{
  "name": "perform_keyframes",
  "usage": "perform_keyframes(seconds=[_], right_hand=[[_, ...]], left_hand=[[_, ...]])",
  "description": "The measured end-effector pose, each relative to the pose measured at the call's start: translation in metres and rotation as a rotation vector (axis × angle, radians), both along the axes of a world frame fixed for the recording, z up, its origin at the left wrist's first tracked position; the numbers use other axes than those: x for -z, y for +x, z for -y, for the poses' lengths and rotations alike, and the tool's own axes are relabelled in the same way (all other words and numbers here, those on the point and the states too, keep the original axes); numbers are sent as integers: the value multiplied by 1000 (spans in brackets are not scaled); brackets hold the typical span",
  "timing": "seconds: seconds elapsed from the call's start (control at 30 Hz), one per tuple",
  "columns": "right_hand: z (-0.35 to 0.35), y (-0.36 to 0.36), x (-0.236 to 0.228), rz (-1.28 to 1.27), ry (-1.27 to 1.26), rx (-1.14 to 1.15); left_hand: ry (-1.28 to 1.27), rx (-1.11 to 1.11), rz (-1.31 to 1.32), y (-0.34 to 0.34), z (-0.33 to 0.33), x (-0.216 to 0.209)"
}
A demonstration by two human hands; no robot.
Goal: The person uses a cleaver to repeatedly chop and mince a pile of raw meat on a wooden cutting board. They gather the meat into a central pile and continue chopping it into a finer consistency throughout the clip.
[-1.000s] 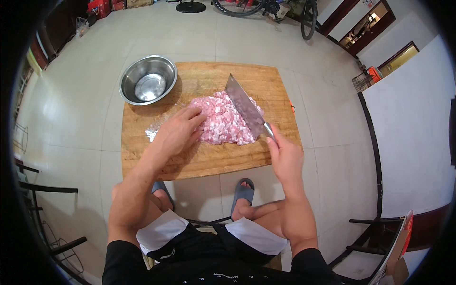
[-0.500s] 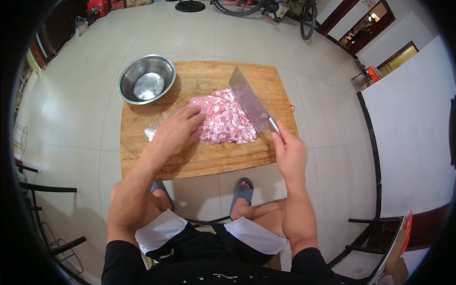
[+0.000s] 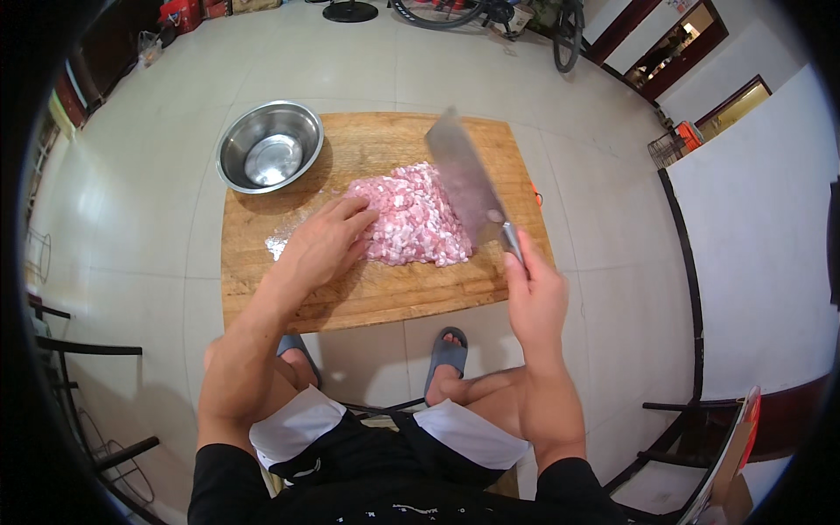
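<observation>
While the cleaver is gripped by the right hand, fingers wrapped tight on its handle, blade raised over the meat, the meat's left edge is touched by the left hand, fingers loosely spread. Meat is piled mid-board; bowl sits at the board's far-left corner.

Bare forearms here, both of them, no sleeves below the elbow and nothing on either wrist. The left hand and the right hand are ungloved. Black short-sleeved top, black shorts with white turned-out pocket linings, and grey-blue slippers on the feet.
</observation>
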State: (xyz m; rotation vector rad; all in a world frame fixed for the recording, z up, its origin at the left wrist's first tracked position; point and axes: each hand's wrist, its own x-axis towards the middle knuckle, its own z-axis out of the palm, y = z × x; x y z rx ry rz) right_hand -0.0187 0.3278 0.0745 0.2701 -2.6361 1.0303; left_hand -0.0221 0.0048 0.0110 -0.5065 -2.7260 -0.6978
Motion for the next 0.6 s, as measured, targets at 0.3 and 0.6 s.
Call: perform_keyframes(seconds=[0.3,0.6], right_hand=[[5,18,17,134,161,54],[2,30,15,-131,87,33]], left_hand=[[9,1,25,-2,-1,1],[10,1,18,-3,-4,-2]])
